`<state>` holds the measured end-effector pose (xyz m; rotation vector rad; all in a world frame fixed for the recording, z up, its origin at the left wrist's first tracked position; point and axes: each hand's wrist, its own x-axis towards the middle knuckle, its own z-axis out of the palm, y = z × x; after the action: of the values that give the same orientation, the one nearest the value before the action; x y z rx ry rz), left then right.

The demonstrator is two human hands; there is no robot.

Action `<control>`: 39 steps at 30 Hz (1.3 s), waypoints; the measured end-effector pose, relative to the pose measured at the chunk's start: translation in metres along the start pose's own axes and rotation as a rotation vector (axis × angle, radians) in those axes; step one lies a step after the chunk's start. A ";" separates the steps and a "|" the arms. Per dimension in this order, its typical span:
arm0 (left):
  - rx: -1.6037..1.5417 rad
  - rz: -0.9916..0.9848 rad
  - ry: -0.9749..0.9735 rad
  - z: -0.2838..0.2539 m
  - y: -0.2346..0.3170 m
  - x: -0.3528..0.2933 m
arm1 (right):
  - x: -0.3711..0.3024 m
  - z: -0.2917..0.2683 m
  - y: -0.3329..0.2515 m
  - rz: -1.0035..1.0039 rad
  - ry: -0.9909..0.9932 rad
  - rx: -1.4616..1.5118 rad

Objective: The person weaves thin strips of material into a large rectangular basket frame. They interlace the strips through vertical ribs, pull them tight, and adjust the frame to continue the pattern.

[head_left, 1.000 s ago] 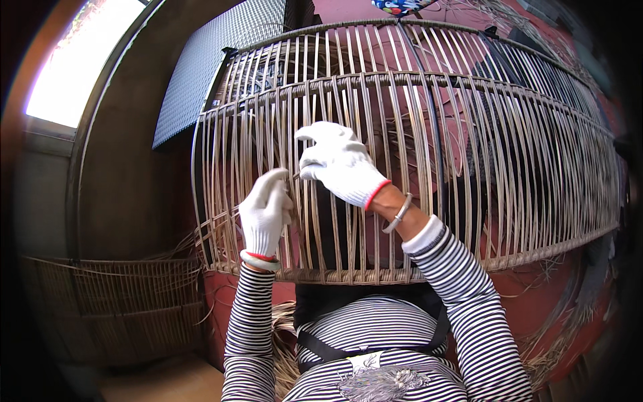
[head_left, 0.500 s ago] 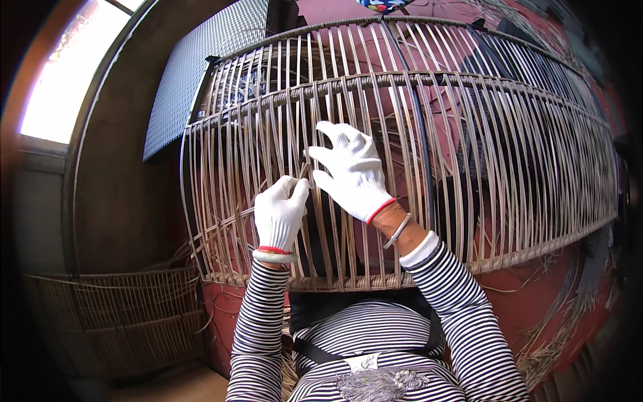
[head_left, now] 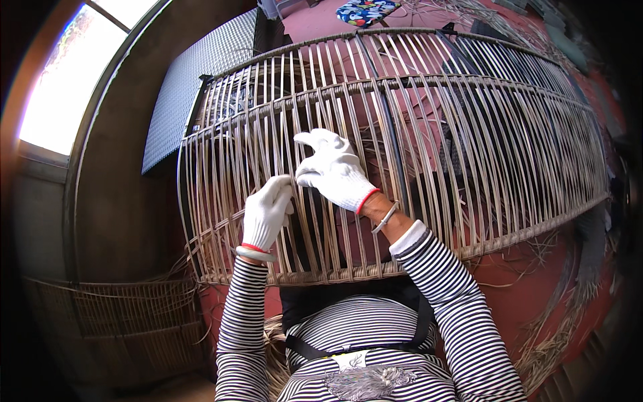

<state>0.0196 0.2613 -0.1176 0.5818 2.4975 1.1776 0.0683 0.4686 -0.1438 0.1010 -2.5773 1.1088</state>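
Across my lap lies a large panel of pale rattan strands (head_left: 482,174), set side by side between wrapped rails in a dark-ribbed frame. My left hand (head_left: 265,213), in a white knit glove with a red cuff, is closed in a pinch on a rattan strand over the panel's left half. Close to its upper right, my right hand (head_left: 336,171), gloved the same way, has thumb and forefinger drawn together beside that pinch. Its upper fingers point left over the strands. Whatever lies between the right fingertips is too small to make out.
A grey textured board (head_left: 201,87) leans behind the panel's far left corner. At the left stands another woven rattan piece (head_left: 134,305). Loose rattan strips (head_left: 546,352) litter the red floor on the right. A colourful patterned cushion (head_left: 367,11) sits beyond the far rail.
My right thumb and forefinger, spread apart before, have come together. Both hands have shifted slightly left in the picture, as has the panel with the view.
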 end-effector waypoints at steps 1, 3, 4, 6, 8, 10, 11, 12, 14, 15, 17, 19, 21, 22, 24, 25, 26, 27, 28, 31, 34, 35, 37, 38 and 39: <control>0.136 0.094 0.070 -0.001 0.001 0.000 | -0.003 -0.004 -0.001 0.055 -0.004 0.050; 0.219 0.341 0.289 0.001 0.004 0.000 | -0.013 -0.016 0.000 0.092 0.046 0.034; 0.191 0.323 0.231 0.004 0.006 0.000 | -0.020 -0.020 0.000 0.105 0.074 -0.008; 0.257 0.369 0.115 0.016 0.011 0.001 | -0.030 -0.024 0.002 0.025 0.108 -0.058; 0.188 0.275 0.059 0.027 0.014 0.002 | -0.035 -0.020 0.007 -0.040 0.189 -0.089; 0.058 0.094 0.124 0.037 0.016 0.002 | -0.033 -0.009 0.012 0.098 0.220 -0.140; -0.036 -0.049 0.165 0.040 0.016 0.002 | -0.032 -0.002 0.013 0.196 0.200 -0.158; -0.083 -0.128 0.161 0.041 0.016 0.005 | -0.029 0.000 0.018 0.158 0.162 -0.124; 0.126 0.058 0.112 0.040 0.017 0.011 | -0.027 0.006 0.018 0.080 0.159 -0.240; 0.246 0.059 0.059 0.038 0.017 0.013 | -0.026 0.006 0.019 0.043 0.165 -0.296; 0.243 0.090 -0.009 0.033 0.019 0.014 | -0.028 0.001 0.017 0.091 0.074 -0.266; 0.162 0.021 -0.080 0.027 0.021 0.010 | -0.030 -0.012 0.018 0.067 -0.051 -0.202; 0.193 0.086 -0.059 0.026 0.022 0.004 | -0.035 -0.020 0.017 0.063 -0.046 -0.074; 0.233 0.169 -0.016 0.027 0.022 0.003 | -0.037 -0.023 0.017 0.021 0.008 -0.007; 0.295 0.194 -0.003 0.029 0.021 0.001 | -0.041 -0.025 0.018 0.020 0.031 -0.012; 0.299 0.240 0.011 0.031 0.020 0.002 | -0.042 -0.024 0.018 0.047 0.000 -0.046; 0.291 0.242 0.019 0.032 0.019 0.003 | -0.042 -0.023 0.018 0.023 0.049 -0.017; 0.261 0.201 0.002 0.033 0.019 0.005 | -0.042 -0.022 0.018 0.033 0.064 0.001; 0.198 0.154 -0.020 0.033 0.018 0.005 | -0.041 -0.022 0.019 0.026 0.104 0.020; 0.303 0.272 0.129 0.032 0.021 0.003 | -0.044 -0.031 0.016 0.028 0.163 0.100; 0.563 0.348 0.320 0.032 0.029 -0.007 | -0.058 -0.052 0.010 0.003 0.273 -0.004; 0.381 0.499 0.268 0.035 0.033 -0.009 | -0.064 -0.059 0.007 0.027 0.251 -0.064; 0.228 0.467 -0.045 0.043 0.039 -0.011 | -0.074 -0.067 0.004 -0.026 0.229 -0.114; 0.157 0.387 -0.074 0.049 0.041 -0.009 | -0.075 -0.069 0.005 -0.037 0.227 -0.141; 0.160 0.388 -0.037 0.054 0.042 -0.004 | -0.076 -0.066 0.006 -0.074 0.227 -0.177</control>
<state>0.0565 0.3191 -0.1166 1.1620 2.5333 1.0805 0.1566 0.5156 -0.1307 0.0266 -2.4335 0.8113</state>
